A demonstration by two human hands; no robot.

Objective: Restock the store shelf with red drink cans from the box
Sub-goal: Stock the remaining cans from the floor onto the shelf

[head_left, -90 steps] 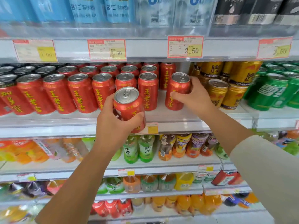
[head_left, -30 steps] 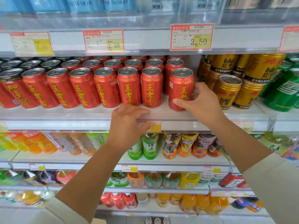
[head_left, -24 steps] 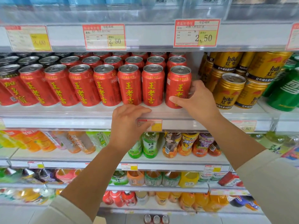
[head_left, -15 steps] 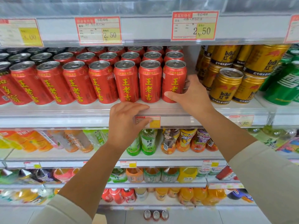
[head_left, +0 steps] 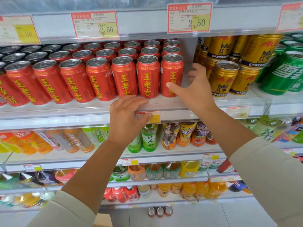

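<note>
Red cans [head_left: 124, 79] fill the shelf's [head_left: 49, 112] front row, the right hand [head_left: 193, 90] spread open beside them, the left hand [head_left: 126, 118] resting empty on the shelf's lip, while three cans [head_left: 160, 211] below the shelf seemingly remain to stock.

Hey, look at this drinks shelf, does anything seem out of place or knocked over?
The red cans on the shelf stand upright in even rows, with nothing spilled or visibly dented. The one odd thing is the three loose cans standing on the floor, off the shelf altogether, probably waiting to be shelved.
</note>
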